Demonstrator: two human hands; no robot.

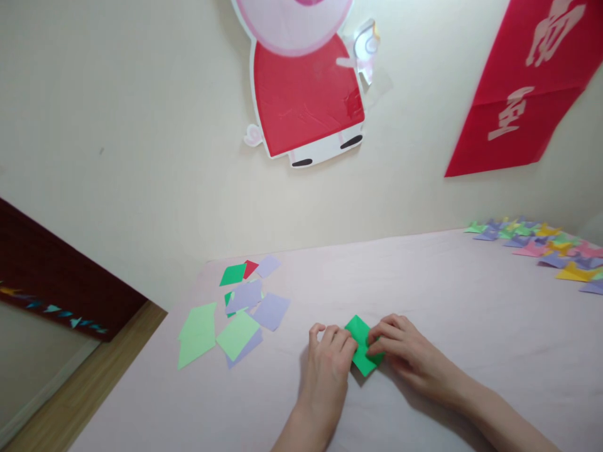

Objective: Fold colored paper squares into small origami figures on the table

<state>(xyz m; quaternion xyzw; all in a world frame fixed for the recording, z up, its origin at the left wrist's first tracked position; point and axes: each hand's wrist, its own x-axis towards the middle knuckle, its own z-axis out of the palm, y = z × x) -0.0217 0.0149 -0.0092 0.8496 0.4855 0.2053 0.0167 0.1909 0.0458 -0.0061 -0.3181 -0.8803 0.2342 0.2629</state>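
Observation:
A small green folded paper [360, 336] lies on the pale pink table [447, 295] in front of me. My left hand [327, 361] rests at the paper's left edge, fingers curled and pressing on it. My right hand [400, 350] comes in from the right, with its fingertips pinching and pressing the paper's right side. Both hands hold the paper flat against the tabletop.
A loose heap of flat paper squares [238, 311], green, lilac and red, lies to the left. Several folded coloured paper shapes [546, 246] sit at the far right edge by the wall. A cartoon sticker [306, 94] and a red banner [518, 88] hang on the wall.

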